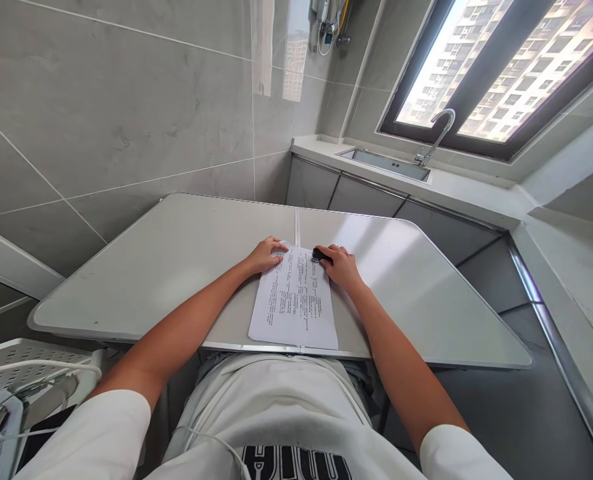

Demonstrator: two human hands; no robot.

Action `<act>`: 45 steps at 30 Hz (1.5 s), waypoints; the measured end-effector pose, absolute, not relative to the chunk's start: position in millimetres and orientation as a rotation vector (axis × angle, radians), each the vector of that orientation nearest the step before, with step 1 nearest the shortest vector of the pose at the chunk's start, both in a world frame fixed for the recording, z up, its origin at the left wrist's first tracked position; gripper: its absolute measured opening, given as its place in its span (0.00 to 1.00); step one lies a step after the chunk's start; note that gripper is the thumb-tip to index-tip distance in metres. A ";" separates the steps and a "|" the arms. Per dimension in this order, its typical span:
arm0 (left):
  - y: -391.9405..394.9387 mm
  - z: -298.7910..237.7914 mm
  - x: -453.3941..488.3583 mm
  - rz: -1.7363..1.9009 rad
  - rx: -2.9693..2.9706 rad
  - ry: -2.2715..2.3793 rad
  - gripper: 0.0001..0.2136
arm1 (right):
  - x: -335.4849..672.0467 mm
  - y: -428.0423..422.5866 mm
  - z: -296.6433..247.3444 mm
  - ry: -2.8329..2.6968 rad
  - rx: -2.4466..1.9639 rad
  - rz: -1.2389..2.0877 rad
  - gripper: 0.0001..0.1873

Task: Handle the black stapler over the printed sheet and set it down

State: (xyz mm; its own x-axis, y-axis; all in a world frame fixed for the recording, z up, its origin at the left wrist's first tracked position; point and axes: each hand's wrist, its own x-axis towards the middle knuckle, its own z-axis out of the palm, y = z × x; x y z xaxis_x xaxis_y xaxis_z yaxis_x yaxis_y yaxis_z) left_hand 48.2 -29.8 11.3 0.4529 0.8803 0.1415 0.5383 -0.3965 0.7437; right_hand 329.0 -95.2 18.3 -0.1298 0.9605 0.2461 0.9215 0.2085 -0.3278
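A printed sheet of paper [296,300] lies on the white folding table [176,253], reaching the near edge. My left hand [265,255] rests on the sheet's top left corner, fingers curled down on it. My right hand [340,263] sits at the top right corner, fingers closed around a small black object [319,255] that looks like a binder clip at the paper's edge.
A grey tiled wall stands behind the table. A counter with a steel sink [383,163] and faucet [439,133] runs along the window at the right. A white rack with cables [21,380] sits at lower left.
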 end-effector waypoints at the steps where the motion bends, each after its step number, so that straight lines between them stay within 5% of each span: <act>1: -29.6 11.0 48.2 0.710 2.084 1.177 0.15 | 328.7 -95.4 18.5 -2.089 -1.751 0.136 0.25; 27: -30.6 12.3 49.5 0.699 2.103 1.218 0.14 | 316.2 -94.0 6.9 -2.270 -1.821 -0.182 0.21; 37: -21.4 -4.1 41.2 0.642 2.300 1.147 0.17 | 334.6 -94.6 2.9 -1.934 -1.788 0.044 0.27; 45: -19.0 -6.8 39.1 0.670 2.384 1.177 0.15 | 357.7 -91.5 2.7 -1.627 -2.034 0.087 0.05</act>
